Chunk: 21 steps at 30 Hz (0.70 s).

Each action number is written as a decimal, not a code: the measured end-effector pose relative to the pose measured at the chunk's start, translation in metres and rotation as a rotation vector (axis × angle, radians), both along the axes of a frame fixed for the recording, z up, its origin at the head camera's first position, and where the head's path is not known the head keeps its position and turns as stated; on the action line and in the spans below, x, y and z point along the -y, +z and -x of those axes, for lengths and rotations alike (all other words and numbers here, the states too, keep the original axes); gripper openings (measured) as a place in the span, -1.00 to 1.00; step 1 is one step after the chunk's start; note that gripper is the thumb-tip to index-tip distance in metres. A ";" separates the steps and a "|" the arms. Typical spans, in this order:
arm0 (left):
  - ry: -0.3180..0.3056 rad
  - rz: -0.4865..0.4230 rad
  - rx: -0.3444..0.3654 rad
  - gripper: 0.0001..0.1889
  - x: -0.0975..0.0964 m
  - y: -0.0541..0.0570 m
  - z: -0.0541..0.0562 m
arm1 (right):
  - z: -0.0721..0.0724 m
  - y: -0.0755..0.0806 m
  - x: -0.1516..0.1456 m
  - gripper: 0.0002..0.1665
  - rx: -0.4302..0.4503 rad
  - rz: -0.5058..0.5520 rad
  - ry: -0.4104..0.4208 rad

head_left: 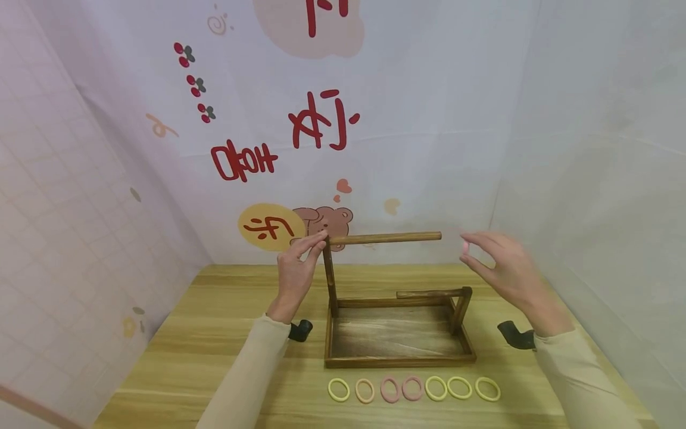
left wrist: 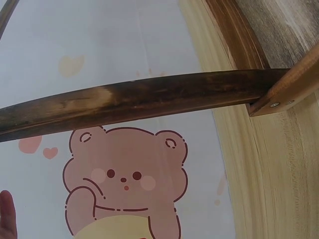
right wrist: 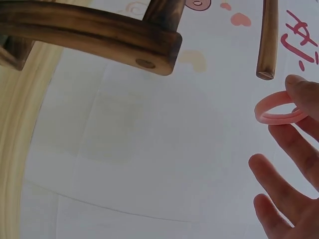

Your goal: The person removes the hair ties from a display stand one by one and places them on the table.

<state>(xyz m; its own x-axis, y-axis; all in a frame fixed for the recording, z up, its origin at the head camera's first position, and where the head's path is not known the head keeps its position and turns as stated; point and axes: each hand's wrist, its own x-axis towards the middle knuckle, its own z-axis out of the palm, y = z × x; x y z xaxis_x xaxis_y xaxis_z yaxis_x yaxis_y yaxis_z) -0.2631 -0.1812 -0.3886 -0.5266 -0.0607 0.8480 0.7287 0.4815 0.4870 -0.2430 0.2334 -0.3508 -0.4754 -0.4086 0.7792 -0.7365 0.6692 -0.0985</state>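
Observation:
A dark wooden rack (head_left: 396,361) stands on the table, its tray low and two horizontal rods at different heights. My left hand (head_left: 297,271) pinches the top corner of the tall left post (head_left: 329,274), where the upper rod (head_left: 386,238) begins. In the left wrist view only one of its fingers (left wrist: 7,216) shows, at the left edge. My right hand (head_left: 506,271) holds a pink ring (right wrist: 271,110) between thumb and fingers, with the other fingers spread. The ring is just off the free right end of the upper rod, apart from it.
In front of the rack lies a row of rings: yellow (head_left: 339,390), orange (head_left: 365,391), pink (head_left: 390,389) and several more. The lower rod (head_left: 429,294) juts leftward from a short right post (head_left: 460,313). A printed cloth wall (head_left: 429,149) rises behind the table.

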 end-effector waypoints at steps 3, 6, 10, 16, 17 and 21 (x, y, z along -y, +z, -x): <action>-0.001 -0.007 0.005 -0.73 0.000 0.000 0.001 | -0.008 0.000 -0.004 -0.47 0.013 -0.016 -0.016; 0.001 -0.015 0.021 -0.74 0.000 0.000 0.001 | -0.016 -0.001 -0.006 -0.38 0.020 -0.029 -0.028; -0.003 -0.017 0.026 -0.74 -0.001 0.000 0.001 | -0.026 -0.006 -0.011 -0.33 0.020 -0.039 -0.044; -0.012 -0.020 0.018 -0.76 -0.004 0.005 -0.004 | -0.039 -0.015 -0.018 -0.35 0.051 -0.051 -0.042; -0.012 -0.024 0.011 -0.76 -0.006 0.009 -0.008 | -0.041 -0.016 -0.019 -0.35 0.052 -0.056 -0.041; -0.005 -0.035 -0.025 -0.77 -0.013 0.024 -0.021 | -0.050 -0.022 -0.024 -0.39 0.075 -0.089 -0.062</action>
